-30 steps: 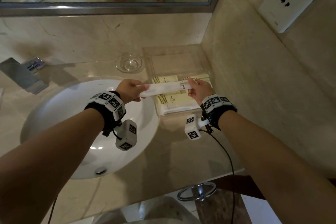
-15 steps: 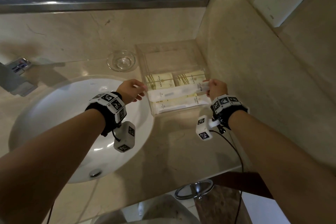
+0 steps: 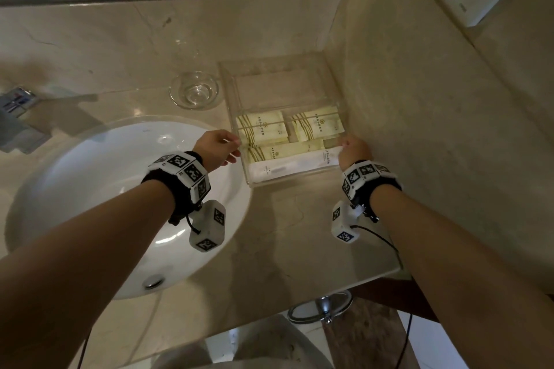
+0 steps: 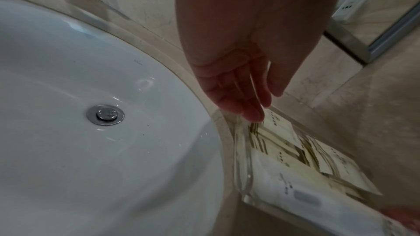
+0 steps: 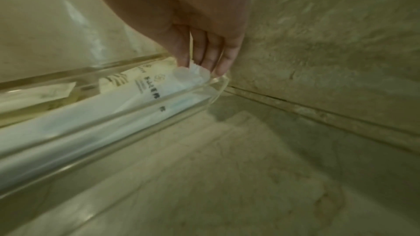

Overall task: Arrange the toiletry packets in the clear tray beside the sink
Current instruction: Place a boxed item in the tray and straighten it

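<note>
The clear tray (image 3: 236, 105) stands in the counter's corner, right of the sink. Two short cream packets (image 3: 262, 129) lie side by side in its middle, with a long cream packet (image 3: 284, 151) in front of them. A long white packet (image 3: 293, 166) lies along the tray's front wall. My right hand (image 3: 344, 148) pinches that packet's right end (image 5: 193, 71) between thumb and fingers, low inside the tray's right front corner. My left hand (image 3: 232, 148) holds nothing; its straight fingers (image 4: 252, 112) reach the tray's left wall (image 4: 242, 150).
The white sink basin (image 3: 120, 204) lies under my left wrist. A small glass dish (image 3: 194, 90) stands left of the tray's back. The marble side wall (image 3: 419, 129) runs close along the tray's right side. A chrome tap (image 3: 18, 117) is at far left.
Both hands carried the white packet from above the sink's edge down into the front of the tray. The left hand has let go of its end; the right hand still pinches it.
</note>
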Demonstrator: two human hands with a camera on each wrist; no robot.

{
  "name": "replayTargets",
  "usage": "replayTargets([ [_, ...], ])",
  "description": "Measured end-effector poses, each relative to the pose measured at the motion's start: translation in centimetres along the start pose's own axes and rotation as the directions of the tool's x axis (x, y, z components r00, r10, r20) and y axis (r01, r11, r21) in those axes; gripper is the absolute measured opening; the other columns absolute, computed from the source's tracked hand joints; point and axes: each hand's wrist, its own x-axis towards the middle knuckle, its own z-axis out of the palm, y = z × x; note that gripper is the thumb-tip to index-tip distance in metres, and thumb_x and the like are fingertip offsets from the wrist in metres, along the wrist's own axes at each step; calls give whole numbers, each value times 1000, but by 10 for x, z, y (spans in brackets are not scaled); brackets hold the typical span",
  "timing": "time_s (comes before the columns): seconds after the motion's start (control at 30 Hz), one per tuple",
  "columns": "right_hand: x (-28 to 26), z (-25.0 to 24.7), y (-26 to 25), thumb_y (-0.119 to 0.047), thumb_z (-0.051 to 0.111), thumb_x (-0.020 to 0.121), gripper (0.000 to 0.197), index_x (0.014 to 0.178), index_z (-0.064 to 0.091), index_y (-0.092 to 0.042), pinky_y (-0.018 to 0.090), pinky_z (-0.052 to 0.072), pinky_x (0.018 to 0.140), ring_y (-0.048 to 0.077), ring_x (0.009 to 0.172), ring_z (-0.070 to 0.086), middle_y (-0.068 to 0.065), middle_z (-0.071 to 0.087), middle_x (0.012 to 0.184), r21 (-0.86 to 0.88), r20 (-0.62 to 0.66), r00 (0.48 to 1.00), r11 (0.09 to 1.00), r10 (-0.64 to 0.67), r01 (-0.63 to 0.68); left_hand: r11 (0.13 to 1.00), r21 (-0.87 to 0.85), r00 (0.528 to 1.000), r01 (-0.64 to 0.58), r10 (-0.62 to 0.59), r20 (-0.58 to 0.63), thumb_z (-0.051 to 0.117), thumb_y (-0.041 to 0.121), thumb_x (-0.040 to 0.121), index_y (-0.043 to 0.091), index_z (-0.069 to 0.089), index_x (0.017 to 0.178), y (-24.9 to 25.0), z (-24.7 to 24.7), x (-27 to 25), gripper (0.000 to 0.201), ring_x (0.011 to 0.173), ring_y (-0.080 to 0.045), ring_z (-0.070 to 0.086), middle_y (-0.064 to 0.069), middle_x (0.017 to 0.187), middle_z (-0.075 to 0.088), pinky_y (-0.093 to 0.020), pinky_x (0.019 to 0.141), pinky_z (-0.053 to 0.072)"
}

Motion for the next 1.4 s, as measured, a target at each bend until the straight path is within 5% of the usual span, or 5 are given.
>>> replayTargets([
  [0.43,-8,17,-29,-15,44,91,30,114,62,-10,46,23,112,30,127,42,12,53,131,-461,131,989,879,-68,121,998,60,990,4,-12,140,52,13,91,9,60,105,9,26,8,16,39,-1,60,-6,94,63,-14,31,30],
  [0.63,-2,15,-35,-17,39,92,36,118,62,-11,47,24,111,33,123,44,13,49,135,-393,220,975,917,24,66,996,81,993,35,-44,114,54,16,90,8,60,112,4,21,15,24,43,-2,62,-4,91,66,-16,35,31],
  [0.87,-17,15,-41,-8,41,92,26,107,63,-8,38,39,96,30,112,55,10,61,117,-213,-56,963,945,-265,247,998,52,996,18,-22,84,55,15,90,6,61,110,7,20,20,23,41,-1,61,-7,95,66,-14,33,31],
  [1.17,-16,41,-71,-10,37,97,34,121,61,-10,42,50,96,32,106,63,11,61,127,117,231,944,970,-234,212,1000,17,999,-14,13,46,50,13,91,11,61,97,11,13,24,12,42,1,62,-6,95,67,-13,33,31],
  [1.4,-21,36,-81,-15,47,94,23,100,66,-4,37,53,86,28,93,64,13,70,99,181,68,950,940,-304,288,1000,0,1000,-7,7,-9,48,15,92,12,62,96,5,-12,18,15,42,5,58,2,79,64,-8,39,39],
])
